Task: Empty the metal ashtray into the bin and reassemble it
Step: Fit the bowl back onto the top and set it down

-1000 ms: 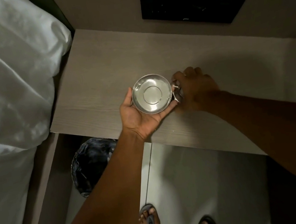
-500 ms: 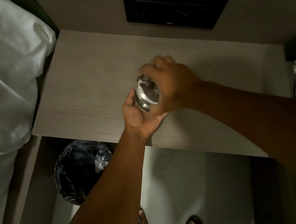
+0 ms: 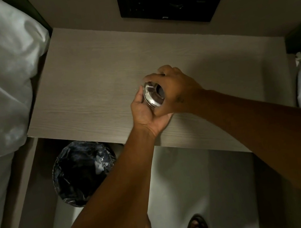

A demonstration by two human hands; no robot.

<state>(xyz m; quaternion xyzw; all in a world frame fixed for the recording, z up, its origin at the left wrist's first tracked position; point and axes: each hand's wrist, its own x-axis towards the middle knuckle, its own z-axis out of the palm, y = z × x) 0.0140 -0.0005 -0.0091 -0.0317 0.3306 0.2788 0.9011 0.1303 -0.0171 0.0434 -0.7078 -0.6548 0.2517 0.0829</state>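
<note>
Fingers of left hand (image 3: 146, 112) cup ashtray (image 3: 153, 94) from below; right hand (image 3: 177, 90) clamps lid on top, likely seating it. Bin (image 3: 85, 171) below-left of ashtray.

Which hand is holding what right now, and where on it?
Round shiny metal ashtray, gripped between both hands above the wooden tabletop: left hand cups its underside and lower rim, right hand clamps over its top and right edge.

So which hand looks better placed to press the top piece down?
Probably the right hand: it covers the shiny round metal ashtray from above, while the left hand cradles it underneath.
</note>
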